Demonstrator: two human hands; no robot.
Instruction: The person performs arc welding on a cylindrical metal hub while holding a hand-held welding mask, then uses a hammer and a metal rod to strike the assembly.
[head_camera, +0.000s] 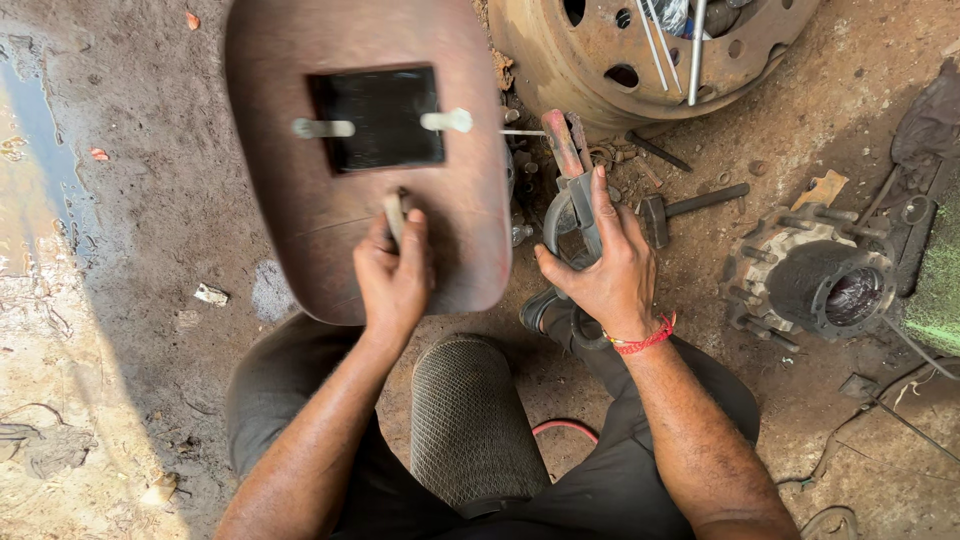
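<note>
Closest to the lens, a grey mesh-covered cylinder (468, 420) rises between the person's forearms, with a loop of red hose (565, 428) on the dirt just beyond it. Left hand (393, 278) is clenched around the short handle of a brown welding shield (370, 150), held above the ground ahead of the person, its dark rectangular window facing up. Right hand (608, 262), with a red thread bracelet at the wrist, grips an electrode holder (572, 170) with a worn red handle, a thin rod pointing from it toward the shield. Beyond the right hand lies a rusted wheel rim (650, 50), several metal rods (672, 45) standing inside its hollow. Just right of that hand a hammer (680, 208) rests on the soil, and farther right sits a studded wheel hub (812, 280), its dark bore open. Wet ground (40, 150) glistens well left of the left hand.
</note>
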